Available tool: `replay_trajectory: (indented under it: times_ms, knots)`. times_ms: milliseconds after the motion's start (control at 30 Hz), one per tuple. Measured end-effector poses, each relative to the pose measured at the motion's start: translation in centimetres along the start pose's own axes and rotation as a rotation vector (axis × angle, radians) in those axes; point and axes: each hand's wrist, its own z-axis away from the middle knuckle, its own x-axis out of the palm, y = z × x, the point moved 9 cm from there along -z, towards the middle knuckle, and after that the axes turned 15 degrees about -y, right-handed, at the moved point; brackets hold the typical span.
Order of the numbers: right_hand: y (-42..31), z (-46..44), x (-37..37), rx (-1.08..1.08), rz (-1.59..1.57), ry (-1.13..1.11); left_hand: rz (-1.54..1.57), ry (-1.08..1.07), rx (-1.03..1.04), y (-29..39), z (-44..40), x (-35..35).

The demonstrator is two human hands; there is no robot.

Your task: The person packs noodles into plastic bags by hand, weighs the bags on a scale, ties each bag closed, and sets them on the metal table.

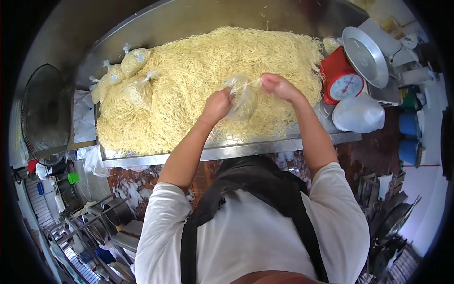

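A clear plastic bag (244, 105) hangs over the big heap of pale yellow noodles (208, 61), its mouth gathered and some noodles showing inside. My left hand (219, 105) is closed on the bag's left edge. At the bag's upper right, my right hand (280, 87) is pinched on a few thin, pale noodle strands (255, 82) that stretch across to the bag mouth. Whether it also grips the bag's edge I cannot tell. Both hands are above the middle of the heap.
The noodles lie in a metal tray-table (227, 152) with a raised rim. Several filled, knotted bags (135, 61) rest at its left end. On the right stand a red dial scale (343, 78) with a round pan (364, 56) and a bundle of clear bags (359, 113). A fan (45, 113) is far left.
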Motion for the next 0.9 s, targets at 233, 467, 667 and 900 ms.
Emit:
replay_trajectory:
  times_ms: [233,467,667,900]
  knots:
    - [0.0,-0.1,-1.6,0.823,0.954,0.249,0.369,0.120,-0.152,-1.9,5.8,-2.5]
    - [-9.7,-6.0,6.0,0.145,1.084,0.326,0.714,0.290,-0.177,-1.3,8.3,-6.1]
    - [-4.7,-0.9,4.6,0.205,0.696,0.298,0.994,0.167,-0.186,-4.3,8.8,-4.7]
    - [-15.8,11.6,-2.2,-0.081,0.367,0.804,0.961,0.102,0.235,11.5,2.7,-13.1]
